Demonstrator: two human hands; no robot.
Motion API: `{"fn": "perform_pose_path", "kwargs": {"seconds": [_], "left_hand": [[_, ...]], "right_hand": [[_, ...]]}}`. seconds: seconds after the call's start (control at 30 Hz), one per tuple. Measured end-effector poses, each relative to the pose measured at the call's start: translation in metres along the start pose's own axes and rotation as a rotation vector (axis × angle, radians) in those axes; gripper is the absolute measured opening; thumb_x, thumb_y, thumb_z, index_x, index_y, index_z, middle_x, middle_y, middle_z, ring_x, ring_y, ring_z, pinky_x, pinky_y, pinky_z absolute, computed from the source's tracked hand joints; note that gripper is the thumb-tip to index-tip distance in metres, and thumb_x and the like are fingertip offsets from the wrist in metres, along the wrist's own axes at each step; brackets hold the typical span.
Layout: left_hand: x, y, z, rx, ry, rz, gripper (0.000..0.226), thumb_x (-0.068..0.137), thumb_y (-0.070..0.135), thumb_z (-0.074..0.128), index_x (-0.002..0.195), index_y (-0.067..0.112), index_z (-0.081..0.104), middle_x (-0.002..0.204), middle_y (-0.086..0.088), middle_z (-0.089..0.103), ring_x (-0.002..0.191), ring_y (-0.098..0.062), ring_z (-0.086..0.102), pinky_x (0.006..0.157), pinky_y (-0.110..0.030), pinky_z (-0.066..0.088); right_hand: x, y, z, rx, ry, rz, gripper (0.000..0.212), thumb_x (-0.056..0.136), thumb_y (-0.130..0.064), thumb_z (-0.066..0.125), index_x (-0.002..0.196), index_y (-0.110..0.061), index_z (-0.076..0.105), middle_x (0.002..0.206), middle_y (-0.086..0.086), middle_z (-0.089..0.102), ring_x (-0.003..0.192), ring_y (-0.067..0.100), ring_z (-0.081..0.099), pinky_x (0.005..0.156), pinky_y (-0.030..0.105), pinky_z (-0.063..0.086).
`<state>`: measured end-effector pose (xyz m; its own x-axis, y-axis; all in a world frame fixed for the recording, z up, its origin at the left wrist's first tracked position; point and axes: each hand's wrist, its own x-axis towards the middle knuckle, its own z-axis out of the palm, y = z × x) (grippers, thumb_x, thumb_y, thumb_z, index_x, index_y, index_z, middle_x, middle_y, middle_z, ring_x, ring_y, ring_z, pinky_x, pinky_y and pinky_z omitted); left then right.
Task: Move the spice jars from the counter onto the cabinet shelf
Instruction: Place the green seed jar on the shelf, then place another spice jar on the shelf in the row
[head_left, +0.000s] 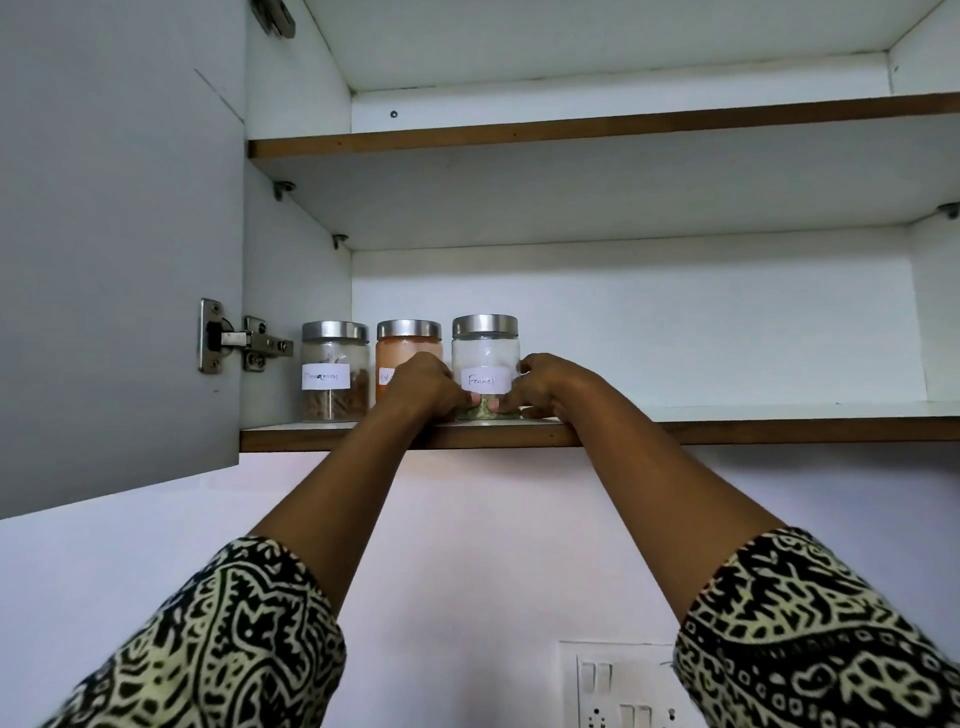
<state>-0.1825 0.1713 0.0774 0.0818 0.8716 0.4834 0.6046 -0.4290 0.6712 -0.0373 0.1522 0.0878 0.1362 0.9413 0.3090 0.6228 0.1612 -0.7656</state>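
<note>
Three glass spice jars with steel lids stand in a row at the left end of the lower cabinet shelf (727, 413). The leftmost is the cinnamon jar (335, 371). The middle jar (408, 348) holds orange powder, and my left hand hides part of it. The fennel jar (485, 358) is the rightmost and rests on the shelf near its front edge. My left hand (426, 387) grips its left side and my right hand (545, 384) grips its right side, thumbs meeting low on the front.
The cabinet door (119, 249) hangs open on the left, with a steel hinge (239, 340). An upper shelf (571, 127) runs above. A switch plate (618, 686) is on the wall below.
</note>
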Motion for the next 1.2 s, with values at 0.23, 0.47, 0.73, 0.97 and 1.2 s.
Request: {"fn": "perform_pose_path", "kwargs": {"seconds": [0.23,0.47,0.73,0.97,1.2], "left_hand": [[0.013,-0.008,0.007,0.074,0.072,0.008,0.040,0.074,0.030,0.079,0.101,0.004,0.067,0.098,-0.013,0.070,0.094,-0.028,0.066,0.084,-0.036,0.054],[-0.015,-0.003,0.008,0.176,0.289,0.092,0.026,0.081,0.016,0.070,0.104,0.004,0.068,0.101,-0.014,0.069,0.096,-0.029,0.064,0.070,-0.029,0.046],[-0.125,-0.037,0.019,-0.149,0.356,0.560,0.039,0.082,0.015,0.072,0.120,0.016,0.065,0.120,0.003,0.066,0.107,-0.011,0.061,0.092,-0.024,0.049],[-0.231,-0.111,0.080,-0.375,0.052,0.276,0.036,0.082,0.024,0.072,0.118,0.028,0.064,0.114,0.015,0.063,0.109,-0.001,0.057,0.086,-0.016,0.051],[-0.329,-0.190,0.148,-0.399,-0.336,0.042,0.046,0.079,0.016,0.075,0.119,0.031,0.060,0.113,0.016,0.065,0.099,0.011,0.060,0.086,-0.018,0.053]], "right_hand": [[0.007,0.002,0.002,-0.065,0.001,0.006,0.065,0.069,-0.018,0.082,0.125,-0.002,0.053,0.114,0.014,0.062,0.095,0.024,0.058,0.102,0.041,0.045],[-0.022,-0.003,-0.002,-0.098,0.064,0.019,0.069,0.073,-0.009,0.077,0.132,0.004,0.043,0.127,0.021,0.057,0.103,0.026,0.060,0.101,0.042,0.046],[-0.136,0.021,0.016,-0.026,0.347,-0.318,0.073,0.071,-0.018,0.080,0.135,-0.015,0.046,0.129,0.001,0.059,0.118,0.017,0.055,0.094,0.027,0.045],[-0.239,0.114,0.086,0.066,0.126,-0.170,0.055,0.075,-0.026,0.077,0.125,-0.027,0.055,0.117,-0.012,0.063,0.105,0.005,0.058,0.091,0.022,0.046],[-0.320,0.234,0.143,0.116,-0.133,0.196,0.053,0.074,-0.014,0.077,0.123,-0.023,0.058,0.110,-0.007,0.065,0.095,0.004,0.062,0.082,0.016,0.050]]}}
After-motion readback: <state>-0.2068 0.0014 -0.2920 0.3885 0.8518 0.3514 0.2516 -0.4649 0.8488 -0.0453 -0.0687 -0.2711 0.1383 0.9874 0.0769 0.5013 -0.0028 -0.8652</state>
